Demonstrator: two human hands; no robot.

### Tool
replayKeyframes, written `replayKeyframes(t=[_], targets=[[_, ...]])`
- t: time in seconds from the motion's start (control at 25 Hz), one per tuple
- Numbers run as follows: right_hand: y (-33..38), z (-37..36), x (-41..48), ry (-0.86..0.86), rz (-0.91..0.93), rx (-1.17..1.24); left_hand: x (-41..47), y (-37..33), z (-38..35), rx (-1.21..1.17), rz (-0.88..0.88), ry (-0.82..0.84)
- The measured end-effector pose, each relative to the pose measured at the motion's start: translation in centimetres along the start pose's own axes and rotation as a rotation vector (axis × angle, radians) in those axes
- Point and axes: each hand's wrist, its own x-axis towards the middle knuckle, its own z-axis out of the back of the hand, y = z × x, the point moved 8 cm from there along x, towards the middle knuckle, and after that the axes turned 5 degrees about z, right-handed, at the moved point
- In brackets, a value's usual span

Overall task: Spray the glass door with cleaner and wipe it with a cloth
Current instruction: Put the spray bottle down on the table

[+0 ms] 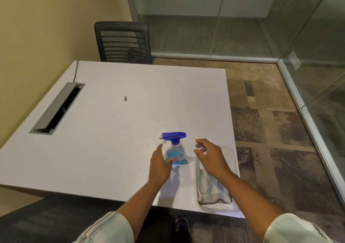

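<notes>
A clear spray bottle with blue liquid and a blue trigger head stands upright on the white table. My left hand is just left of the bottle, fingers apart, thumb near its base, not gripping it. My right hand hovers open to the bottle's right, above a striped cloth folded in a clear tray at the table's right front corner. The glass door and glass walls stand at the back and right of the room.
A black mesh chair stands at the table's far edge. A metal cable hatch is set into the table at left, with a cord behind it. A small dark speck lies mid-table. Patterned carpet stretches right to the glass.
</notes>
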Motion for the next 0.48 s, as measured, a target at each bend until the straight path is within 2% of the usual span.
replayKeyframes(t=[0.12, 0.2, 0.28, 0.36, 0.48], targets=[[-3.3, 2.7, -1.8, -0.091, -0.045, -0.054, -2.4, 0.8, -0.8, 0.004, -0.032, -0.127], [-5.5, 3.2, -2.8, -0.065, -0.085, -0.143, -3.9, 0.8, -2.8, 0.001, -0.088, -0.065], [-7.5, 2.4, -3.5, 0.087, -0.119, -0.311, -5.1, 0.3, -5.8, 0.06, -0.163, 0.082], [-8.9, 1.0, -4.0, 0.246, -0.076, -0.519, -5.7, -0.3, -8.5, 0.231, -0.296, 0.199], [-9.4, -0.8, -4.4, 0.368, 0.007, -0.686, -5.4, 0.0, -10.6, 0.492, -0.413, 0.215]])
